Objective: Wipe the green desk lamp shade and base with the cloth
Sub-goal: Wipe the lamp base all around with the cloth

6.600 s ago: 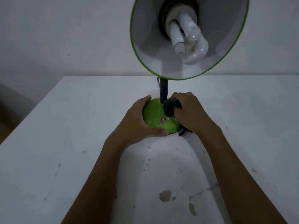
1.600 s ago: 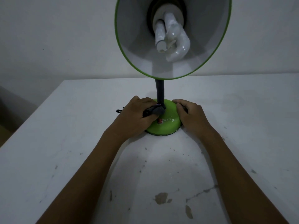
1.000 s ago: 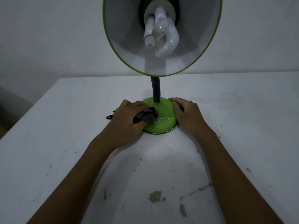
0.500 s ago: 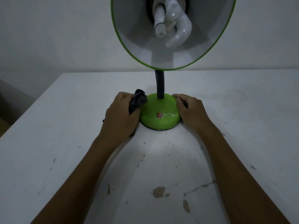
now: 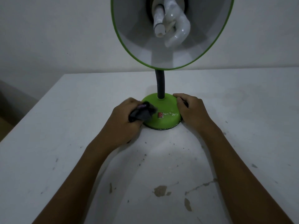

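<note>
The green desk lamp stands upright on a white table point(image 5: 48, 143), toward its far edge and near a pale wall point(image 5: 56, 29). Its round green base point(image 5: 163, 122) sits flat on the tabletop. A black flexible neck point(image 5: 160, 84) rises from the top of the base to the shade point(image 5: 215, 50), which tilts toward the camera so that its pale interior and thin green rim face the viewer. A white coiled bulb point(image 5: 173, 25) is fitted inside the shade.

The left hand point(image 5: 123, 122) is at the left side of the base. Its fingers are curled closed around a dark cloth point(image 5: 142, 112), bunched in the grip, and the cloth is pressed against the upper left slope of the base. The cloth and fingertips are slightly blurred.

The right hand point(image 5: 192, 110) rests against the right side of the base. Its fingers are bent over the base's right edge and grip it; a small dark item shows under the fingers, and what it is cannot be told.

A small red switch point(image 5: 160, 114) is set in the front slope of the base, just right of the cloth. Pale scuffed marks run to the right of the switch.

The tabletop in front of the lamp shows chipped paint, with a brown patch point(image 5: 161, 190) near the front edge between the two forearms, and scattered dark specks.
</note>
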The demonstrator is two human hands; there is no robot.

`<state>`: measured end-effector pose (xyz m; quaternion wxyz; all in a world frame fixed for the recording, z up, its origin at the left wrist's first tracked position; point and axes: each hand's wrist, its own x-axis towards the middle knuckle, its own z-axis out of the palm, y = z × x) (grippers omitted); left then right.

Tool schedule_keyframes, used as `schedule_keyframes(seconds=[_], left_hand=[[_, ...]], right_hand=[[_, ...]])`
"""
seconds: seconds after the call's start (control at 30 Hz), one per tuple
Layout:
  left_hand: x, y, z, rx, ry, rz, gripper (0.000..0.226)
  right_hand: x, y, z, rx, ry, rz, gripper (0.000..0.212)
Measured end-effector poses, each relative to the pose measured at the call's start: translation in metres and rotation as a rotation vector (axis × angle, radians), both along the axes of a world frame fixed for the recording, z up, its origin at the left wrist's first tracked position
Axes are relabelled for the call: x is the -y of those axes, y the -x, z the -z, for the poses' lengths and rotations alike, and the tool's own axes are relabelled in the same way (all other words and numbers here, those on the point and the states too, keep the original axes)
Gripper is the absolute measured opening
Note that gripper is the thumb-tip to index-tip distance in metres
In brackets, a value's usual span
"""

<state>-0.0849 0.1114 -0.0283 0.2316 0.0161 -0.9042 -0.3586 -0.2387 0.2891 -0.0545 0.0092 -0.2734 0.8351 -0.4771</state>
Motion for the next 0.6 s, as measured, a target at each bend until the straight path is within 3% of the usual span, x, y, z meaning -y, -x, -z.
schedule_keyframes(seconds=[0.07,0.13,0.23,0.33,0.5,0.6], left_hand=[[-0.002,0.008,0.000,-0.070,0.024,-0.116,0.031],[-0.007,0.020,0.000,-0.024,0.075,-0.146,0.031],[-0.017,0.034,0.003,0.104,0.134,-0.097,0.022],[-0.021,0.031,0.005,0.120,0.198,0.003,0.028],[-0.012,0.019,-0.003,0.034,0.200,0.186,0.033],[-0.004,0.018,-0.001,0.115,0.042,0.112,0.033]], right_hand=[[-0.001,0.000,0.000,0.009,-0.002,-0.001,0.032],[-0.001,0.001,-0.001,0.037,0.016,-0.001,0.031],[-0.003,0.002,-0.003,0.110,0.057,-0.013,0.030],[-0.006,0.003,-0.004,0.148,0.074,-0.027,0.030],[-0.008,0.004,-0.004,0.158,0.081,-0.027,0.031],[-0.008,0.004,-0.003,0.170,0.089,-0.029,0.031]])
